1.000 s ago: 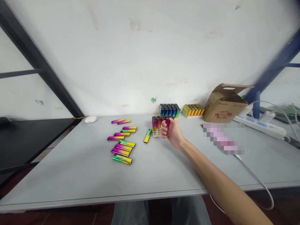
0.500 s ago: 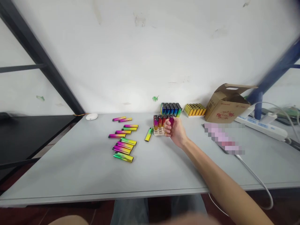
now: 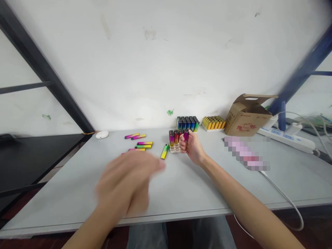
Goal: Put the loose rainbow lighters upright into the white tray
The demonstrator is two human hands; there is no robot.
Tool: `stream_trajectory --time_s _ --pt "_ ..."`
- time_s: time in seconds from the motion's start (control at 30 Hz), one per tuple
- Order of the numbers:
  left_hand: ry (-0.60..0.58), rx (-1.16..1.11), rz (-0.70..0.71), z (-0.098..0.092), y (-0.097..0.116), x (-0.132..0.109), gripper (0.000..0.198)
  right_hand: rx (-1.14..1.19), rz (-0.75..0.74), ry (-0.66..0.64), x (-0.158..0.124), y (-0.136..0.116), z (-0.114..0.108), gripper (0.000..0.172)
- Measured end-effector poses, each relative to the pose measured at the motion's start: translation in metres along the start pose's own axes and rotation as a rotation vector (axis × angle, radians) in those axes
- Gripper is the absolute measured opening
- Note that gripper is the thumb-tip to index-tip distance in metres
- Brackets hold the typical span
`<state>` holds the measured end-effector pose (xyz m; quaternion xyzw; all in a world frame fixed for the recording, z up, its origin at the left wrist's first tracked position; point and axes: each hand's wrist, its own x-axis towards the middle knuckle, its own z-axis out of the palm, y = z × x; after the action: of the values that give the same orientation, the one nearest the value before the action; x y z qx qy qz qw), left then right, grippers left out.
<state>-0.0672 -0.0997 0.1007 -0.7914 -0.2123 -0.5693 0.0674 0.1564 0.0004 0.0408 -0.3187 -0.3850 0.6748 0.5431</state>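
Note:
My right hand (image 3: 191, 146) is closed around a magenta lighter (image 3: 185, 137) at the right side of a small beige tray (image 3: 174, 149) of upright rainbow lighters (image 3: 174, 137). My left hand (image 3: 128, 183) hangs blurred above the grey table (image 3: 77, 193), fingers stretched toward the flat-lying rainbow lighters (image 3: 141, 144), covering some of them. It holds nothing that I can see. One yellow-green lighter (image 3: 164, 151) lies alone just left of the tray.
At the back stand a tray of blue lighters (image 3: 187, 123), a tray of yellow lighters (image 3: 214, 122) and an open cardboard box (image 3: 248, 116). A power strip (image 3: 285, 139) with cables lies at right. A white puck (image 3: 102, 134) sits back left, beside a black shelf (image 3: 31, 152).
My left hand has come up from below into view, moving over the lying lighters. My right hand stays closed on the lighter at the tray.

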Motion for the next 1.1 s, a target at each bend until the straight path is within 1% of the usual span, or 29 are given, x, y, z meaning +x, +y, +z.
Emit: stream_trajectory --time_s 0.03,0.07,0.13,0.2,0.27,0.33,0.4,0.53,0.7,0.8,0.87,0.93,1.0,1.1 --pt "0.027 0.003 0.037 0.017 -0.022 0.005 0.026 0.005 -0.006 -0.005 0.001 0.001 -0.001 0.038" --pt "0.022 0.008 -0.002 0.034 -0.044 0.006 0.027 0.013 -0.011 -0.003 0.002 0.001 -0.003 0.037" --pt "-0.12 0.093 -0.165 0.062 -0.087 -0.002 0.025 0.029 -0.011 0.025 0.003 0.0 -0.005 0.035" --pt "-0.275 0.196 -0.328 0.079 -0.117 -0.017 0.026 0.042 -0.006 0.059 0.002 -0.001 -0.005 0.033" --pt "-0.401 0.231 -0.414 0.085 -0.13 -0.03 0.027 0.047 0.006 0.077 0.002 -0.004 -0.005 0.03" --pt "-0.475 0.215 -0.439 0.083 -0.131 -0.037 0.026 0.042 0.019 0.081 0.001 -0.005 -0.003 0.028" --pt "-0.506 0.19 -0.439 0.08 -0.126 -0.039 0.025 0.031 0.034 0.083 0.001 -0.005 -0.002 0.027" --pt "-0.52 0.172 -0.428 0.08 -0.116 -0.038 0.023 0.004 0.053 0.073 0.002 -0.002 -0.002 0.029" --pt "-0.523 0.168 -0.417 0.083 -0.115 -0.039 0.022 -0.019 0.023 0.042 0.001 -0.002 -0.004 0.036" --pt "-0.537 0.176 -0.405 0.084 -0.115 -0.041 0.023 -0.057 -0.059 0.006 0.0 -0.004 -0.005 0.036" --pt "-0.552 0.181 -0.4 0.085 -0.115 -0.042 0.023 -0.147 -0.135 0.029 0.0 -0.005 -0.006 0.033" --pt "-0.57 0.182 -0.397 0.085 -0.115 -0.044 0.022 -0.276 -0.223 0.066 0.0 -0.004 -0.008 0.032" --pt "-0.584 0.176 -0.384 0.086 -0.114 -0.044 0.022 -0.442 -0.316 0.075 0.0 -0.002 -0.009 0.03" --pt "-0.598 0.172 -0.363 0.088 -0.112 -0.045 0.023 -0.705 -0.525 0.115 0.001 0.002 -0.012 0.027"
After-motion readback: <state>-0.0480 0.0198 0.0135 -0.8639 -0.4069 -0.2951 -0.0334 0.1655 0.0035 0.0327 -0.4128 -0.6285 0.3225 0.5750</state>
